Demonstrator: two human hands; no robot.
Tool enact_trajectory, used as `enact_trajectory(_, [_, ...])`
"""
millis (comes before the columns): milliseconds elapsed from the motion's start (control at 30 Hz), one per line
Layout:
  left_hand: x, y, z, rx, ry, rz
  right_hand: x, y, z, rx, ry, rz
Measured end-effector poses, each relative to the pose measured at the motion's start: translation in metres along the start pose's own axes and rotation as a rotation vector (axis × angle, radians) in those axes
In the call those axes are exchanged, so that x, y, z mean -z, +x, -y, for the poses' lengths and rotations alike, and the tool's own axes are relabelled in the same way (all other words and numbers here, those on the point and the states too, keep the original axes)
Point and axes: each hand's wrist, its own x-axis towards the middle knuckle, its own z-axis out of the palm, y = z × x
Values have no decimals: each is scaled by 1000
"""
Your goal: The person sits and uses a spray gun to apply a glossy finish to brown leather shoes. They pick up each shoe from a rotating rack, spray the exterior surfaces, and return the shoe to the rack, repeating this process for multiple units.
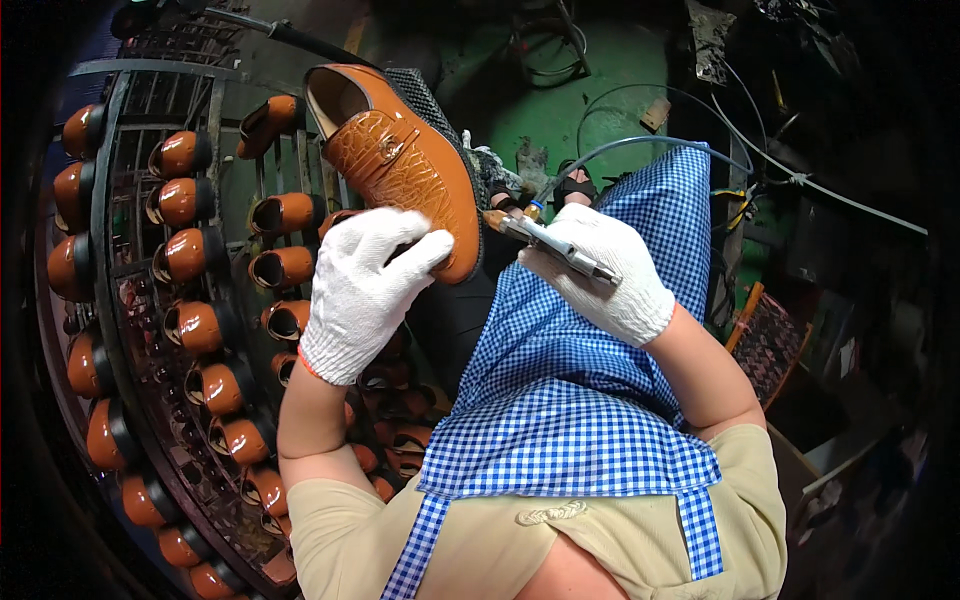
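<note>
A shiny orange-brown loafer (425, 175) with a crocodile-patterned strap and vamp lies in front of me, its toe toward me. My left hand (365, 270), in a white knitted glove, is over the left side of the toe. Its thumb and fingers are apart and the fingertips slightly blurred; whether they touch the leather I cannot tell. Gripped in my gloved right hand (605, 265) is a small metal spray gun (565, 247). Its tip points left at the side of the toe, and a blue fitting and a grey-blue hose (640, 140) show on it.
On the left, a metal rack (120, 200) carries rows of similar brown shoes (185, 255). A black textured surface (415, 92) shows behind the loafer. The blue checked apron (570, 430) covers my lap. Cables trail over the green floor (620, 60), and a woven seat (770, 345) stands at the right.
</note>
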Motion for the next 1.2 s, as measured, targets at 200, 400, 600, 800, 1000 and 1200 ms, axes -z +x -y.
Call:
enact_trajectory(200, [4,42,5,-115,61,171,22,-9,5,-7,-11,6])
enact_trajectory(400, [0,67,3,-61,-1,169,37,-15,6,-21,-63,-33])
enact_trajectory(600, [-7,93,-1,6,-44,129,47,-14,1,-44,-122,-106])
enact_trajectory(800, [-14,125,2,133,105,112,33,5,-17,-81,1,-286])
enact_trajectory(1000, [-13,171,26,336,266,174,13,50,-38,-133,74,-360])
enact_trajectory(1200, [-11,190,84,463,285,286,-28,100,-50,-85,3,-460])
